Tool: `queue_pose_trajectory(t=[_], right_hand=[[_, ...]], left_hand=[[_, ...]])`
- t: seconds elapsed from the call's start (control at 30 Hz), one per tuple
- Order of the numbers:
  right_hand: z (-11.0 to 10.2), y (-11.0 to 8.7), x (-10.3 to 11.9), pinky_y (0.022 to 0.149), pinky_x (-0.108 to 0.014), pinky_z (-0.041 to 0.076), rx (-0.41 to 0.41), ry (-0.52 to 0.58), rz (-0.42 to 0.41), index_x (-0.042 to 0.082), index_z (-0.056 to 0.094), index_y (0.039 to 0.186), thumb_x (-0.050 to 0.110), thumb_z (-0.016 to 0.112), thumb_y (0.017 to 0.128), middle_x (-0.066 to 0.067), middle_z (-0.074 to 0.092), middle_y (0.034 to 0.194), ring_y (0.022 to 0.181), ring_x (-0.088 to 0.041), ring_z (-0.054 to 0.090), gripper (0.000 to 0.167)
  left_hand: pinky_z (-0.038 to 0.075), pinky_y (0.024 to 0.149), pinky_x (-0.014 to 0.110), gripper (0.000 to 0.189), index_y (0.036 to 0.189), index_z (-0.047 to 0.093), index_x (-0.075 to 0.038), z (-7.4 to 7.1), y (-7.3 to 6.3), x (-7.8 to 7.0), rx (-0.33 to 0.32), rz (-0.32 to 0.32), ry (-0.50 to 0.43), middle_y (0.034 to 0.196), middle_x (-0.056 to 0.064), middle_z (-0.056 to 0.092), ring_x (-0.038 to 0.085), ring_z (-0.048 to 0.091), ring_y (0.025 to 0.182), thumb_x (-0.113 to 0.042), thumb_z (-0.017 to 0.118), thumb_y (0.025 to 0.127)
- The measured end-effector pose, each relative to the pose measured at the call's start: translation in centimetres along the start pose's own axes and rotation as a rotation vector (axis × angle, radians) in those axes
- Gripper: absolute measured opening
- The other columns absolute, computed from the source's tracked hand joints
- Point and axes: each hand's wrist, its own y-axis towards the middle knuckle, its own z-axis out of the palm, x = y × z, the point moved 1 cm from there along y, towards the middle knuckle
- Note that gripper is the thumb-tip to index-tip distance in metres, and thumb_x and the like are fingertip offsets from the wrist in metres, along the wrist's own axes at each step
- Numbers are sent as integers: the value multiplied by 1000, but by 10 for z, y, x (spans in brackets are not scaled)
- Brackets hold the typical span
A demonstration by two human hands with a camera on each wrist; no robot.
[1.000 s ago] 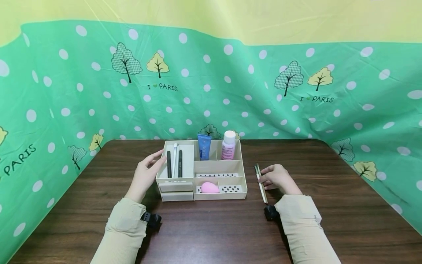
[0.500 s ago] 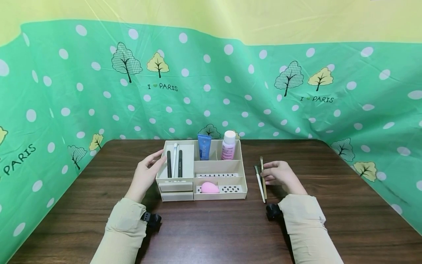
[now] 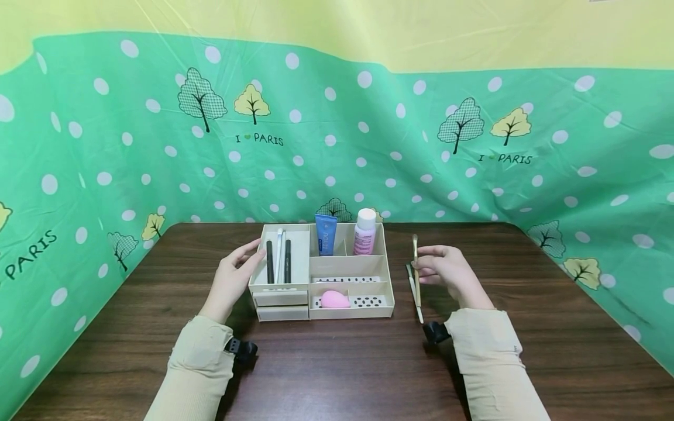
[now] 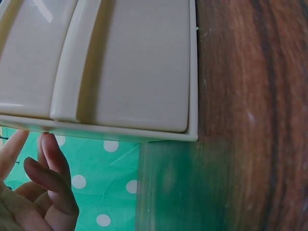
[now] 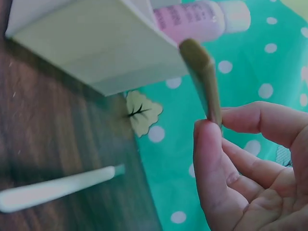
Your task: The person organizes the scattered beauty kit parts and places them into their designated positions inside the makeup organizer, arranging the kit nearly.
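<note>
My right hand pinches a tan makeup brush between thumb and fingers, roughly upright just right of the organizer. Close up in the right wrist view, the brush has a brownish end pointing up past the fingertips. A white makeup brush lies on the table below it, partly overlapped by the tan one in the head view. My left hand rests with extended fingers against the left side of the cream desktop organizer. In the left wrist view its fingertips touch the organizer's edge beside the drawers.
The organizer's top left tray holds black pens and white sticks. Behind stand a blue tube and a pink bottle with white cap. A pink makeup sponge sits in front. A polka-dot curtain hangs behind the dark wooden table.
My right hand has separated the tan brush from the white one and raised it, moving a little away from me. The white brush stays on the table. My left hand has not moved.
</note>
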Motion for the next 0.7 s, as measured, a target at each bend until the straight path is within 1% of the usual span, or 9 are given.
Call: queue_pose_trajectory(t=[0.23,0.47,0.7], right_hand=[[5,-7,13,66,-25,58,38,90,-61,-16,39,139,4,62,92,8,70,79,66,-8,65,56],[11,-15,26,65,-26,58,56,132,-140,-18,39,138,3,61,92,8,72,80,66,-9,66,55],[19,-24,38,64,-25,58,68,167,-164,-18,39,138,1,62,92,6,71,84,67,-8,67,55]], left_hand=[[43,88,32,47,141,57,-19,0,0,0,-3,3,5,119,20,64,26,58,106,-40,58,99],[42,90,33,48,142,56,-19,0,0,0,2,3,0,121,20,64,27,57,109,-40,58,99],[42,91,35,48,142,56,-19,0,0,0,6,-1,0,123,21,63,28,57,111,-41,57,99]])
